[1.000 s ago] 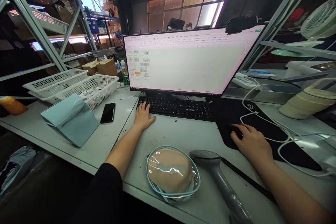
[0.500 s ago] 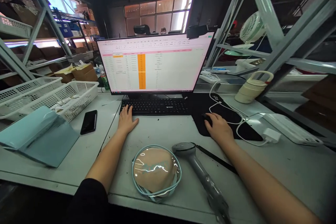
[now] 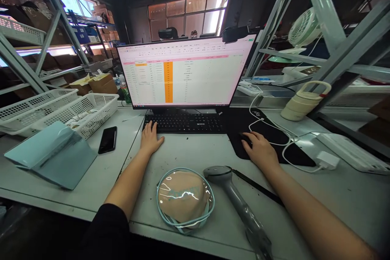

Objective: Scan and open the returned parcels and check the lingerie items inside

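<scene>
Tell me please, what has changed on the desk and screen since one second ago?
The monitor now shows a sheet with an orange column, where a mostly blank sheet stood. The left hand stays on the keyboard, the right hand on the mouse. Pouch and scanner lie unmoved.

A black keyboard lies flat on the worktop below the monitor; a dark mouse, mostly covered, sits on a black mat.

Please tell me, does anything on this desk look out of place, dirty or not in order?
Dark crumbs or debris lie scattered on the grey desk between the keyboard and the clear pouch. A white cable loops loosely across the black mouse mat beside the right hand. The left hand rests at the keyboard's edge.
</scene>
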Available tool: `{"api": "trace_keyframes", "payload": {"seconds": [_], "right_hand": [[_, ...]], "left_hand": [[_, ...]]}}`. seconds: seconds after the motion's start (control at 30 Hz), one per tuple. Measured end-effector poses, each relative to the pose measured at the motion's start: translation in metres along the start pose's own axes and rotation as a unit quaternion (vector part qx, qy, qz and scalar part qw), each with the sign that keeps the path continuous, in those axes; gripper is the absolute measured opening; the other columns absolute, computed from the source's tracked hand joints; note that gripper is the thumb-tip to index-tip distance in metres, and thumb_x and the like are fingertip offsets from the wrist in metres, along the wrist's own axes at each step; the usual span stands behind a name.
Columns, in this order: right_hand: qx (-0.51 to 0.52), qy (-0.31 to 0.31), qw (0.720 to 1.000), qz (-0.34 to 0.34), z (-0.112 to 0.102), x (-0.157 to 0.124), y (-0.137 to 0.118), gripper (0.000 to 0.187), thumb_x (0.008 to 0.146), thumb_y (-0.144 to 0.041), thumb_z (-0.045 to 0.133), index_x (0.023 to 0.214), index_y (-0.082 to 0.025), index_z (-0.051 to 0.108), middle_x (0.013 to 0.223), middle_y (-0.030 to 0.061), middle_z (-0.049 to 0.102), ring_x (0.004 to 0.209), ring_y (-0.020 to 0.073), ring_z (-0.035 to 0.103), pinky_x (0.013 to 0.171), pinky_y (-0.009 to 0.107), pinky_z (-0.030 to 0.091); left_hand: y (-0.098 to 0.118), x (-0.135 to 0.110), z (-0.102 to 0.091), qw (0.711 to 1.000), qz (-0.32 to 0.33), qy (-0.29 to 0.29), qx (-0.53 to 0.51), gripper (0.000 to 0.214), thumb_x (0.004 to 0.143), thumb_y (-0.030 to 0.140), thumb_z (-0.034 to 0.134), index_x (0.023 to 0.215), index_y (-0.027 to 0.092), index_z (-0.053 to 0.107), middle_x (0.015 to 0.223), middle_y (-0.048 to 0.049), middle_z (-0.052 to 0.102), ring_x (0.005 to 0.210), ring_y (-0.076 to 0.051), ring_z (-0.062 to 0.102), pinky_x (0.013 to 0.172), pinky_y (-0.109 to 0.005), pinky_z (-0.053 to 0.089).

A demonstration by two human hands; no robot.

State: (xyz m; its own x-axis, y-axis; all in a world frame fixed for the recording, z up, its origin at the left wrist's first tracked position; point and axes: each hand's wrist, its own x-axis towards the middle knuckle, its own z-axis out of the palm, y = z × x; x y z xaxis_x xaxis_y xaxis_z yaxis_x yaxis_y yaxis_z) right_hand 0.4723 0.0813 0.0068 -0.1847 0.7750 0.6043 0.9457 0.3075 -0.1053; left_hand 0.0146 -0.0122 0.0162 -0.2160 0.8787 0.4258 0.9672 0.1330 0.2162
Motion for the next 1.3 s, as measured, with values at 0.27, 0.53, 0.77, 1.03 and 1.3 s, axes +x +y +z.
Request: {"api": "trace_keyframes", "payload": {"seconds": [0.27, 0.53, 0.77, 1.03, 1.3], "right_hand": [[-0.002, -0.008, 1.0, -0.004, 0.0, 0.001, 0.0, 0.036, 0.099, -0.036, 0.049, 0.121, -0.018, 0.07, 0.131, 0.0156, 0.063, 0.111, 0.0328, 0.065, 0.088, 0.046, 0.058], [-0.005, -0.022, 1.0, 0.011, -0.005, 0.0, -0.004, 0.037, 0.099, -0.036, 0.048, 0.123, -0.018, 0.07, 0.133, 0.0155, 0.062, 0.11, 0.0337, 0.065, 0.085, 0.048, 0.058], [-0.003, -0.026, 1.0, 0.012, -0.006, 0.001, -0.006, 0.038, 0.099, -0.036, 0.047, 0.124, -0.018, 0.07, 0.131, 0.0163, 0.063, 0.108, 0.0335, 0.065, 0.085, 0.048, 0.058], [0.015, -0.017, 1.0, 0.017, -0.003, 0.001, -0.005, 0.039, 0.098, -0.036, 0.048, 0.123, -0.017, 0.07, 0.131, 0.0177, 0.062, 0.108, 0.035, 0.064, 0.087, 0.051, 0.056], [0.015, -0.026, 0.999, 0.017, -0.005, 0.0, -0.005, 0.04, 0.098, -0.037, 0.047, 0.125, -0.018, 0.07, 0.132, 0.0179, 0.061, 0.111, 0.0359, 0.063, 0.086, 0.051, 0.056]], "left_hand": [[0.001, 0.0, -0.002, 1.0, 0.003, 0.0, 0.006, 0.08, 0.087, 0.043, 0.063, 0.156, 0.011, 0.035, 0.164, -0.0192, 0.028, 0.152, -0.038, 0.027, 0.123, -0.052, 0.027], [0.002, 0.0, -0.003, 1.0, -0.002, -0.004, 0.0, 0.082, 0.086, 0.043, 0.064, 0.156, 0.011, 0.035, 0.165, -0.0188, 0.028, 0.152, -0.037, 0.026, 0.124, -0.051, 0.026], [-0.001, 0.002, 0.0, 1.0, -0.007, -0.001, -0.021, 0.084, 0.085, 0.042, 0.066, 0.156, 0.01, 0.033, 0.165, -0.0199, 0.026, 0.152, -0.039, 0.024, 0.124, -0.052, 0.024], [0.002, 0.007, 0.0, 0.999, -0.027, 0.006, -0.023, 0.09, 0.082, 0.048, 0.07, 0.155, 0.008, 0.033, 0.165, -0.0228, 0.022, 0.147, -0.042, 0.031, 0.12, -0.053, 0.033], [0.017, 0.005, -0.005, 1.0, 0.003, -0.024, 0.015, 0.067, 0.083, 0.065, 0.066, 0.137, 0.026, 0.06, 0.169, -0.0121, 0.018, 0.151, -0.046, 0.023, 0.116, -0.065, 0.031]]}}
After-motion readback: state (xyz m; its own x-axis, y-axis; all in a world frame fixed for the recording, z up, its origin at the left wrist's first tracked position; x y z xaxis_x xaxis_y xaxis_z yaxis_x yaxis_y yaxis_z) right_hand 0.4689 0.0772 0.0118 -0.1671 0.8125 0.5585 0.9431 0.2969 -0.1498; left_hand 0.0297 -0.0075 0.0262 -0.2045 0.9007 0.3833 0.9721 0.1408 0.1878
